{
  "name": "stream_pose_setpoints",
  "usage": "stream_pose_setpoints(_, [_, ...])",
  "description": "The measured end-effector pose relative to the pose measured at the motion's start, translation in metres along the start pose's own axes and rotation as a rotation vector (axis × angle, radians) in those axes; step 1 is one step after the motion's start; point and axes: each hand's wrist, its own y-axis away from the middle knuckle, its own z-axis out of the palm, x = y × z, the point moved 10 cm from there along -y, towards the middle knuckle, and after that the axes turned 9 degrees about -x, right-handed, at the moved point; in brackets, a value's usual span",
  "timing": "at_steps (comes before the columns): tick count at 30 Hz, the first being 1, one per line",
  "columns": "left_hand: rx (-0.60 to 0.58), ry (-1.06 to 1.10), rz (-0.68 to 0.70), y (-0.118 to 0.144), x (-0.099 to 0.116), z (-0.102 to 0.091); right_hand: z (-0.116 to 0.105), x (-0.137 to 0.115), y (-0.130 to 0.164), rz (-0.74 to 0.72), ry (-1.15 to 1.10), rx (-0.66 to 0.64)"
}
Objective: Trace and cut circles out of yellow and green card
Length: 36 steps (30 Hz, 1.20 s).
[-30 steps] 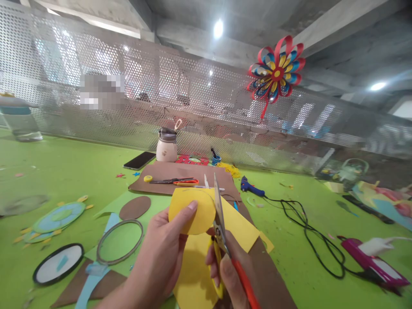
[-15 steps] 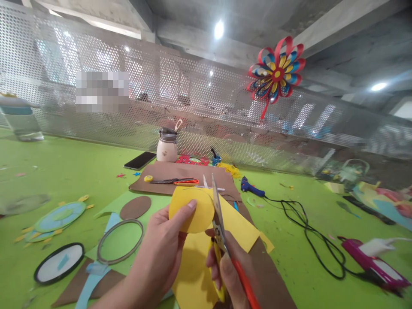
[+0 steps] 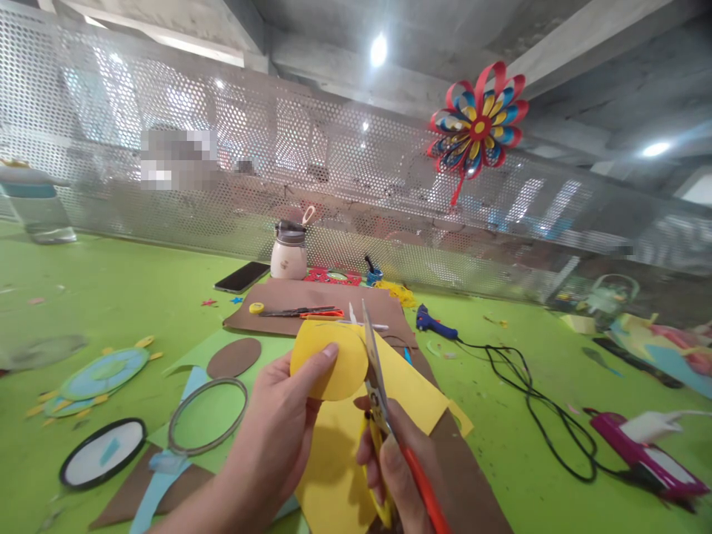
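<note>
My left hand (image 3: 294,415) pinches a yellow paper piece (image 3: 342,367) with a rounded edge, thumb on top. Closed around the handles of a pair of scissors (image 3: 377,371) is my right hand (image 3: 397,460); one handle is red-orange, the other yellow. The scissor blades point up and away, apart from each other, at the right edge of the piece. Below my hands lie a yellow sheet (image 3: 328,475) and a brown sheet (image 3: 464,482). A brown paper oval (image 3: 233,359) and a grey ring (image 3: 170,426) lie left of my left hand.
A blue glue gun (image 3: 437,323) with a black cord lies to the right, near a purple power strip (image 3: 648,452). At the back stand a bottle (image 3: 289,256) and a phone (image 3: 242,277). Another pair of scissors (image 3: 305,312) rests ahead. A perforated screen (image 3: 345,178) borders the table.
My left hand and the yellow piece have shifted very slightly left. The scissor blades have tilted a little to the left with them.
</note>
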Motion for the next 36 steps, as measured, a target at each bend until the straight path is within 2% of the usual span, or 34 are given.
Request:
stream_pose_setpoints(7, [0.028,-0.042,0.002,-0.001,0.003,-0.001,0.002,0.002,-0.001,0.011,-0.071,-0.027])
stream_pose_setpoints(11, [0.048,-0.047,0.014,-0.003,0.004,-0.004,0.003,0.001,-0.001,0.011,-0.057,-0.021])
stream_pose_setpoints(19, [0.008,-0.051,-0.014,-0.002,0.005,0.000,0.002,0.000,-0.002,0.012,-0.058,-0.032])
stream_pose_setpoints(22, [0.046,-0.095,0.008,-0.001,0.009,-0.001,0.000,-0.003,-0.002,0.017,-0.024,-0.039])
stream_pose_setpoints(25, [0.085,-0.135,0.032,0.000,0.013,-0.002,-0.001,-0.002,-0.001,0.013,-0.029,-0.023])
stream_pose_setpoints(29, [0.066,-0.139,0.012,0.001,0.012,0.002,0.000,0.002,-0.001,0.014,-0.077,0.001])
stream_pose_setpoints(36, [0.066,-0.157,-0.001,0.002,0.009,0.001,-0.002,-0.006,0.000,0.012,0.045,-0.040])
